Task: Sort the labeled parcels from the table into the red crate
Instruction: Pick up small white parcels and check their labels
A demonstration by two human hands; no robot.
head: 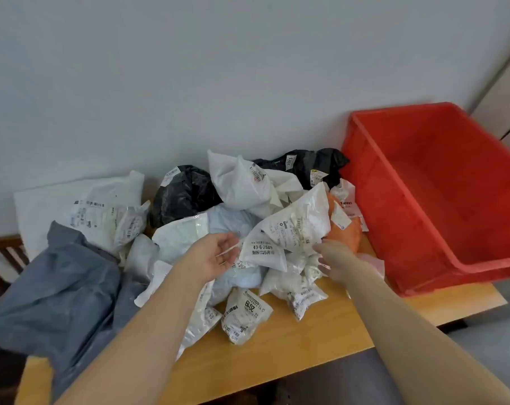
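Left grip (216, 255) palm-up, fingers relaxed, beside crinkled white labeled parcel (265, 252). Right grip (337, 258) reaching under it, closure indiscernible. Smooth red plastic crate (373, 200) right, on wooden counter (291, 343).

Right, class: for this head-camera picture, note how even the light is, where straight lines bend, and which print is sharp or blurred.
Head view: soft, even light, only faint shadows on the pale wooden table; wide-angle bending bows the red plastic crate rim; "43-6-2609" reads clearly on the white plastic parcel, smaller labels smear; left hand and right hand look slightly soft.
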